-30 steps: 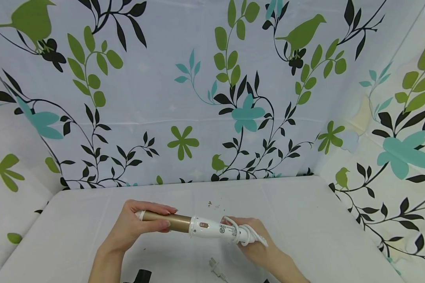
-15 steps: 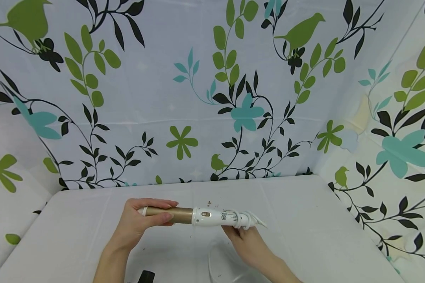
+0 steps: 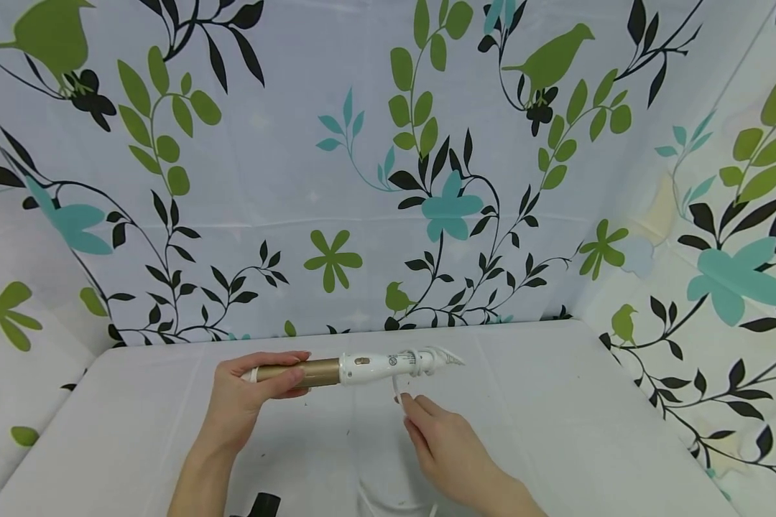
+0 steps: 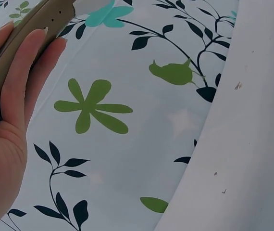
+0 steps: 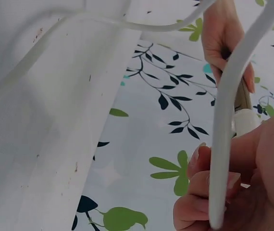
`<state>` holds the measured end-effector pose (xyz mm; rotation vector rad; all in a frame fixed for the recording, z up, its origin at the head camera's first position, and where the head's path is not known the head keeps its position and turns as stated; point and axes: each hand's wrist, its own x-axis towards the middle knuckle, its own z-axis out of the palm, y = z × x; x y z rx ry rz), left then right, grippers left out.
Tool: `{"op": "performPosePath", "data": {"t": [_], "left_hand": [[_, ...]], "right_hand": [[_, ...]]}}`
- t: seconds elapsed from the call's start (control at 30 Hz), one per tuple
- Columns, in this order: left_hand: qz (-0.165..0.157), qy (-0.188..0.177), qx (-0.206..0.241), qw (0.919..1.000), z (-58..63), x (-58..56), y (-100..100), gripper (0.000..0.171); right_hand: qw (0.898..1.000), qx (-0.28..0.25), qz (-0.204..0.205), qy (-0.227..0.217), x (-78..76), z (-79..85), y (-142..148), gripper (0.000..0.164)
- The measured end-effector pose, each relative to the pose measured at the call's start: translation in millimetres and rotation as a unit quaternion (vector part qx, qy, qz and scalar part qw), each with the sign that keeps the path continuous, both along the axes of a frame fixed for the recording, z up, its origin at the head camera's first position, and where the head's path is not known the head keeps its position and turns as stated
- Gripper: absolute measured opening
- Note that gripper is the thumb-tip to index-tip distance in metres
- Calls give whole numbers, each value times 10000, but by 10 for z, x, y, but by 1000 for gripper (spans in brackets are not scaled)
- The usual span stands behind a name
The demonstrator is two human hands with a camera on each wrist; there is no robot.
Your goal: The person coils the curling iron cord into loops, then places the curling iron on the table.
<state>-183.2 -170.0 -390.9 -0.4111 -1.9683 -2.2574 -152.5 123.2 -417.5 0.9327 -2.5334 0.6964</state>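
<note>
A curling iron [image 3: 317, 372] with a gold barrel and white handle is held level above the white table. My left hand [image 3: 242, 395] grips its gold end, fingers over the top and thumb along the near side. White power cord [image 3: 422, 362] is wound in loops round the handle's right end. Below the handle, my right hand [image 3: 442, 445] pinches a length of this cord between thumb and fingers. The right wrist view shows the cord [image 5: 223, 125] passing close in front of the curled right fingers [image 5: 194, 207]. Barrel [image 4: 36, 45] and left fingers appear in the left wrist view.
A small black object [image 3: 265, 505] lies at the near edge of the head view. Loose cord [image 3: 388, 505] trails on the white table [image 3: 524, 402]. Small dark specks dot the surface. Patterned fabric [image 3: 265, 179] hangs behind and at both sides.
The curling iron has moved up and away in the left hand. My right hand has left the handle's wound end and drawn a strand of cord down toward me.
</note>
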Motion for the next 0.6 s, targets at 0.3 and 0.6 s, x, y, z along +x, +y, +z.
{"op": "performPosePath", "data": {"t": [0.3,0.6], "left_hand": [[377,-320,71,9988,31,-9,-22,32],[512,-237,78,9984,33,-4,-58,33]], "right_hand": [[9967,-330,472,581,-24,53,15,14],[9850,-1335,875,658,-26,183,83,10]]}}
